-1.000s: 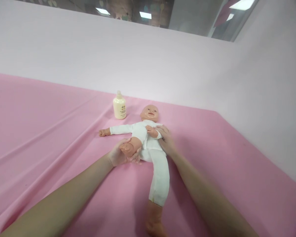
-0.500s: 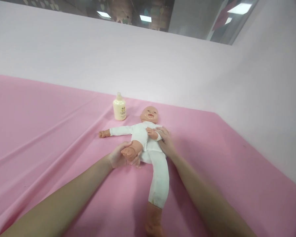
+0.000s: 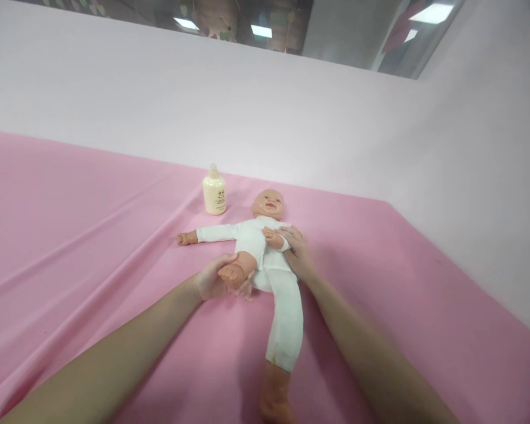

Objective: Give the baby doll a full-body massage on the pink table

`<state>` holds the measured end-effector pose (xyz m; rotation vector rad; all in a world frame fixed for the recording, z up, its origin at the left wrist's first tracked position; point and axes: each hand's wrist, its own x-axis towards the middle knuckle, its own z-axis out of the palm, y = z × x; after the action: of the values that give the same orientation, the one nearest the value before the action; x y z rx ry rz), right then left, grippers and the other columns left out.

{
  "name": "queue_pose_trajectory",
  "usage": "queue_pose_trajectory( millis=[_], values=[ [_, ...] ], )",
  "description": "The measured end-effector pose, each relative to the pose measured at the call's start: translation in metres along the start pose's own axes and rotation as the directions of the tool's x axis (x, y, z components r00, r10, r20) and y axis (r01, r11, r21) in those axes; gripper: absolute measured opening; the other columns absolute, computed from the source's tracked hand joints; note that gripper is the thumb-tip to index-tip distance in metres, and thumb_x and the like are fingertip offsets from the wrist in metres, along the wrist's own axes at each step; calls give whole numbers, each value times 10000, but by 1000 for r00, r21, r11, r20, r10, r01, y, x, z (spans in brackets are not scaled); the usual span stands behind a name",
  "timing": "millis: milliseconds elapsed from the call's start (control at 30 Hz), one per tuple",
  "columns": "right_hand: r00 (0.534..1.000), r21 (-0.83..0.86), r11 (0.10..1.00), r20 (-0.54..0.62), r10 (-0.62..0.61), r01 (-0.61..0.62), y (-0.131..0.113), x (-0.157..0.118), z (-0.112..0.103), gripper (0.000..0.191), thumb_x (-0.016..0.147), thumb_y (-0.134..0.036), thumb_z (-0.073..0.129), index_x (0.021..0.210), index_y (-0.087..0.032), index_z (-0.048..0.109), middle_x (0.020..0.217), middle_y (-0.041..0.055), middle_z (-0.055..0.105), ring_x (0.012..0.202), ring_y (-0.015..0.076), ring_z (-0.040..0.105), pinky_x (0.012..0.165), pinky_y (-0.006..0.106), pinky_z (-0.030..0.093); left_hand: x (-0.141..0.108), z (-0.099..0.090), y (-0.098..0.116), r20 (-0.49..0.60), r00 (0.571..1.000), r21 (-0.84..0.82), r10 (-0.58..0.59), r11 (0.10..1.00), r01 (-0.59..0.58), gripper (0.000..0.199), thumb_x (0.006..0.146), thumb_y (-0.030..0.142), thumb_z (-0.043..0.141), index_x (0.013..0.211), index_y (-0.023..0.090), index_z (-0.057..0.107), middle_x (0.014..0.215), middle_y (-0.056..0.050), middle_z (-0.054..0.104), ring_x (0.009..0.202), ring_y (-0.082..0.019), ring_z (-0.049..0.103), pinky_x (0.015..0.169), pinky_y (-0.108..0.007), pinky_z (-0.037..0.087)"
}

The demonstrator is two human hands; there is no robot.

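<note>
A baby doll (image 3: 287, 312) in white cloth lies on its back on a pink cloth, its head at the far end. My left hand (image 3: 211, 279) is closed around its bent, raised leg (image 3: 244, 266) near the bare foot, with the fingers wrapped behind it. On the doll's other side, my right hand (image 3: 298, 252) curls over its bent arm and flank, pressing them to the body; part of those fingers is hidden. The other leg stretches straight toward me. One doll arm (image 3: 216, 233) points out to the left.
A cream pump bottle (image 3: 214, 193) with printing stands upright left of the doll's head. Folds run across the pink cloth (image 3: 115, 235) on the left. Behind the surface rises a white wall (image 3: 247, 106) with a window (image 3: 335, 35) above.
Almost nothing differs. Both hands keep the same places on the doll, and the view has shifted very slightly.
</note>
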<state>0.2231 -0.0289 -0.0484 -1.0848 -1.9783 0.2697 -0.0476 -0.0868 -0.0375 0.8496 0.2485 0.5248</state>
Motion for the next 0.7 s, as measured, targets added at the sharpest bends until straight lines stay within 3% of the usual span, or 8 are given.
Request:
queue_pose_trajectory(
  millis=[467, 600, 700],
  values=[
    [999, 12, 999, 12, -34, 33, 6, 1, 1, 512, 904, -165, 465, 1357, -344, 623, 1412, 25, 586, 1398, 245, 428, 1242, 553, 268, -1, 3, 4, -2, 1000, 57, -19, 998, 19, 544, 873, 620, 427, 840, 124, 647, 563, -52, 595, 651, -251, 605, 794, -441, 490],
    [998, 119, 993, -58, 9, -2, 4, 2, 2, 439, 893, -188, 502, 1270, -331, 676, 1345, 34, 628, 1335, 246, 492, 1221, 535, 309, -3, 2, 3, -7, 1000, 109, -23, 994, 23, 568, 872, 628, 409, 842, 117, 657, 583, -63, 616, 645, -257, 610, 823, -460, 477],
    [989, 251, 967, -125, 76, -42, 2, 3, 2, 380, 874, -216, 542, 1209, -308, 697, 1311, 42, 652, 1301, 256, 529, 1180, 527, 367, -5, -3, 1, 54, 994, 180, -92, 980, 81, 621, 834, 681, 442, 833, 107, 680, 692, -119, 684, 743, -298, 648, 865, -478, 468]
  ],
)
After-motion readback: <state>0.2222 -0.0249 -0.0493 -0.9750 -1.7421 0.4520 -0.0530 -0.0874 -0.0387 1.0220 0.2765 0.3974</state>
